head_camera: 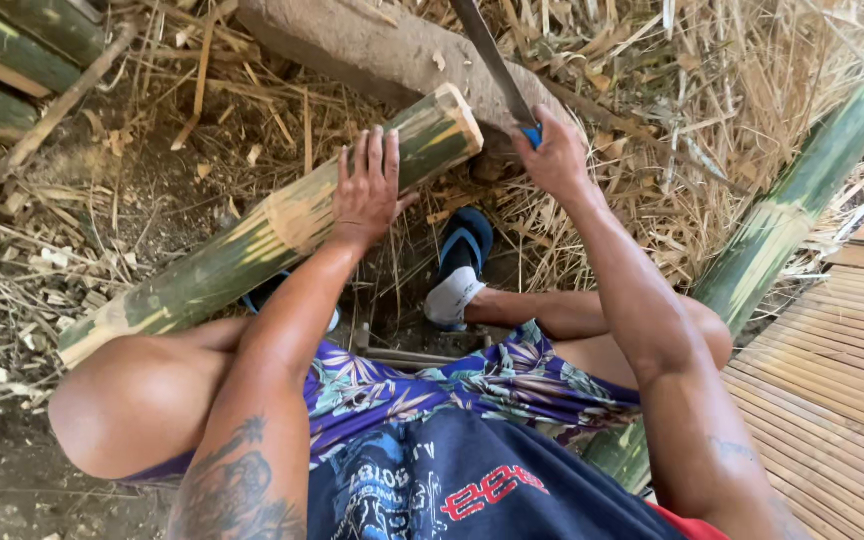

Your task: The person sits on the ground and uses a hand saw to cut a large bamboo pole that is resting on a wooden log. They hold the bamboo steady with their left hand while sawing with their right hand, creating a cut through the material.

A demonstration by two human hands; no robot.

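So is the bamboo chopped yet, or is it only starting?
Only starting, it seems. Already done: the green bamboo pole rests across the lap, its cut end on a log. In hand: the left hand steadies it, and the right hand holds a long blade raised beside that end. Left: the pole looks whole, with no split visible.

Count, head view: hands, 2: left hand (367, 190) near 12 o'clock, right hand (555, 152) at 1 o'clock; long blade (492, 62), 1, at 12 o'clock; cut bamboo section (252, 240), 1, toward 10 o'clock; standing bamboo pole (802, 190), 1, at 3 o'clock; stacked bamboo lengths (12, 60), at least 3, at 10 o'clock; blue sandals (464, 250), 2, near centre, one mostly hidden; slatted bamboo mat (832, 380), 1, at 4 o'clock.
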